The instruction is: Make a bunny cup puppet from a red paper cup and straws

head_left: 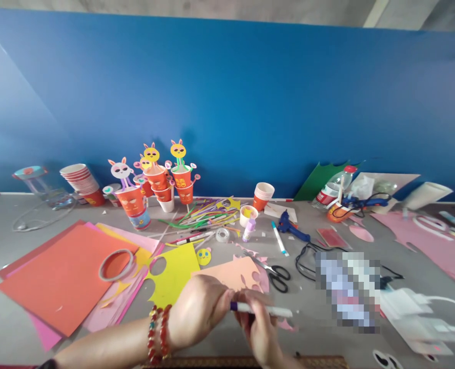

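Note:
My right hand [261,328] is closed around a white marker [282,311] with a purple part at its left end. The marker lies nearly level, its white end sticking out to the right. Fingers curled, my left hand [197,311] meets the purple end with thumb and fingertips; part of that end is hidden. Just beyond my hands are a peach paper sheet [227,271] and a yellow sheet [179,266] with round cut-outs. A small yellow paper face [203,256] lies by the yellow sheet. Black-handled scissors [279,277] rest to the right.
Orange paper [62,277] with a tape roll [116,265] lies left. Paper cups with animal figures [133,200] stand behind. Pipe cleaners [208,215], a glue stick [249,229] and a blue glue gun [293,228] lie mid-table. A white power strip [415,328] and cables occupy the right.

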A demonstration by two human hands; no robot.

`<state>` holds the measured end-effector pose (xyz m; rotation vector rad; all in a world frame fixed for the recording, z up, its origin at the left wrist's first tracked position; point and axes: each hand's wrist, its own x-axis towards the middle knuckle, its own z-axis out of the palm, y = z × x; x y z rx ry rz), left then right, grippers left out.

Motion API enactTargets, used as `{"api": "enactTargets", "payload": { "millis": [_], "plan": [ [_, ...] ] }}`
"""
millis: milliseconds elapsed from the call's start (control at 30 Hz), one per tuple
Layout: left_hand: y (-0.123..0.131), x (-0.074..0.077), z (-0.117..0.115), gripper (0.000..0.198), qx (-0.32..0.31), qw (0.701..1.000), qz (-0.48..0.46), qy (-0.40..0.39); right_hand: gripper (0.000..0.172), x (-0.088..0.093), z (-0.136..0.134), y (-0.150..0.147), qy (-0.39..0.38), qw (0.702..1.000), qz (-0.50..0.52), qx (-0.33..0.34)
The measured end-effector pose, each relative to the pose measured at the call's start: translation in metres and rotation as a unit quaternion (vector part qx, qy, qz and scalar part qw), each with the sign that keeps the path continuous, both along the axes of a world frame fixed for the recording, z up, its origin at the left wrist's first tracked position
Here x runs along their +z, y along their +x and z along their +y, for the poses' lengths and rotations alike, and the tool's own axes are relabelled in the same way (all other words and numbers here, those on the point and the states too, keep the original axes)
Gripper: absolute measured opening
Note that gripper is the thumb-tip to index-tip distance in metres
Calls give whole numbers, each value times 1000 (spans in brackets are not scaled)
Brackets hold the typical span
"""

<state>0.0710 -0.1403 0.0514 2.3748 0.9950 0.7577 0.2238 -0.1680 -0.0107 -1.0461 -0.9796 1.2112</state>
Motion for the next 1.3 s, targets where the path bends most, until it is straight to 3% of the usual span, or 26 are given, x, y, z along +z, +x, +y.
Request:
{"api": "enactTargets", "payload": {
  "millis": [100, 167, 233, 300, 400, 500, 600, 700, 833, 1033, 1167, 1300],
  "plan": [
    [-5, -4, 8, 55, 5, 1000, 19, -11, 57, 12, 9, 14, 34, 992, -104, 64],
    [-14, -9, 16, 51, 30, 999, 19, -11, 43, 22, 20, 34, 92, 966, -215, 110],
    [-25, -14, 24, 43, 61, 998, 7, -13, 21, 25, 34, 64, 140, 936, -317, 65],
    [-35, -19, 29, 34, 82, 996, 19, -20, 23, 21, 53, 98, 158, 892, -423, -3],
    [-42, -28, 33, 23, 69, 995, 66, -23, 28, 8, 88, 144, 165, 784, -598, -19],
    [-38, -38, 34, 21, 50, 992, 116, -16, 39, 3, 118, 171, 156, 758, -633, -26],
    [-32, -44, 39, 19, 61, 984, 169, -21, 47, 9, 125, 176, 155, 746, -646, -50],
    [-31, -46, 43, 19, 73, 974, 210, -42, 33, 13, 102, 160, 160, 742, -649, -54],
    [-34, -47, 44, 20, 71, 969, 233, -38, 17, 2, 63, 125, 132, 767, -626, 44],
    [-30, -46, 43, 29, 59, 959, 270, -60, 14, -22, 53, 100, 139, 767, -626, -19],
    [-31, -48, 43, 32, 64, 961, 260, -71, 22, -25, 57, 97, 138, 809, -571, -16],
    [-36, -57, 43, 35, 57, 974, 211, -63, 16, -18, 58, 90, 126, 868, -481, -10]
  ]
}}
